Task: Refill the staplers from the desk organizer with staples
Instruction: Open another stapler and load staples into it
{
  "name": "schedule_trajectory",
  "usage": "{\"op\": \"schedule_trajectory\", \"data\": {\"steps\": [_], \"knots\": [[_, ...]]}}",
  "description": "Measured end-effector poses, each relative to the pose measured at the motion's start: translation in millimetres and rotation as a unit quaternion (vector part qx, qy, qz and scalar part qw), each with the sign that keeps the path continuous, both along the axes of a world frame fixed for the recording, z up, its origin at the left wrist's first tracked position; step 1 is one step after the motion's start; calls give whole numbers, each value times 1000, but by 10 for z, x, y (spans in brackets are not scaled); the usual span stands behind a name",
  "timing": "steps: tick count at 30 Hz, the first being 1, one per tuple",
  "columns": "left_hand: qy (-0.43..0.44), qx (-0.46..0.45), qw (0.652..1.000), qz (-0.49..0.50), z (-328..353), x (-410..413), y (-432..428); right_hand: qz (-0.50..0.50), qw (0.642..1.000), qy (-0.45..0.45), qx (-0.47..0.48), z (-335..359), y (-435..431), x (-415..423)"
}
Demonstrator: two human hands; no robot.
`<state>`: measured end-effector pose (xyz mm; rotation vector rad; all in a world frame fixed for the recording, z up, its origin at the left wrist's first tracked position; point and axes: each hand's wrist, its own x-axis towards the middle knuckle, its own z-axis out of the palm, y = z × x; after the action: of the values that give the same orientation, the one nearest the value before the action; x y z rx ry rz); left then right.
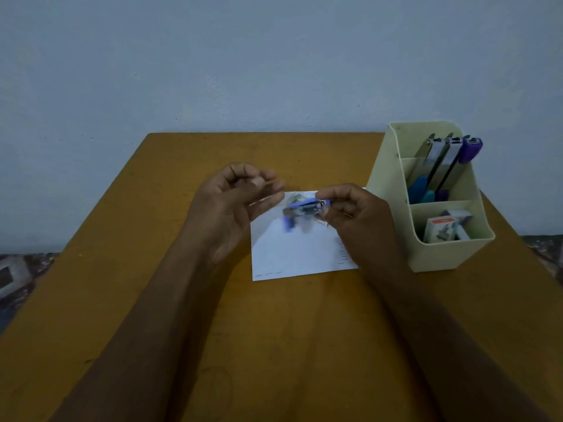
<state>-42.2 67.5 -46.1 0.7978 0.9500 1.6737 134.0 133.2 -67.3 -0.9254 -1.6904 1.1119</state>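
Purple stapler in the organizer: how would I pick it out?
Find the cream desk organizer on the table's right side. Three staplers stand in its rear compartment; the purple stapler is rightmost, the only one with a purple top.

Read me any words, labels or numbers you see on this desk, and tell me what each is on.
None legible.
White paper sheet: dark print along its right edge, too blurred to read.
Small white cardboard box in the cream plastic organizer: red mark and picture, too small to read.
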Motion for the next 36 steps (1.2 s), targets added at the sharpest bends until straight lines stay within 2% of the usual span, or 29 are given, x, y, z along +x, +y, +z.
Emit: {"op": "schedule_trajectory", "data": {"steps": [2, 5, 7, 11, 15, 20, 24, 29, 31, 33, 36], "knots": [[103, -30, 994, -9, -19, 25, -14, 9, 1000, 2, -1, 3, -4, 1], [286, -74, 955, -17, -26, 131, -31, 6, 1000, 12, -7, 4, -16, -12], [332, -82, 940, -9, -2, 214, -36, -7, 1000, -4, 8, -1, -20, -13], [352, -102, 930, 25, -37, 283, -5, -22, 997, -42, 57, -45, -27, -52], [273, -148, 950, -16, -36, 234, 8, -15, 996, -52, 73, -63, -40, -95], [187, -155, 968, -71, 6, 148, -13, 5, 999, -30, 32, -25, -36, -68], [149, -144, 973, -100, 20, 113, -33, 20, 997, 47, -57, 9, -15, 7], [204, -151, 956, -146, 48, 129, -72, 71, 984, 93, -133, -5, 22, 28], [245, -158, 949, -122, 54, 156, -68, 87, 980, 101, -146, 1, 19, 21], [282, -158, 942, -93, 45, 165, -60, 86, 983, 93, -136, 2, 22, 17], [304, -161, 936, -70, 45, 149, -61, 47, 997, 16, -65, -3, 25, 14]]}}
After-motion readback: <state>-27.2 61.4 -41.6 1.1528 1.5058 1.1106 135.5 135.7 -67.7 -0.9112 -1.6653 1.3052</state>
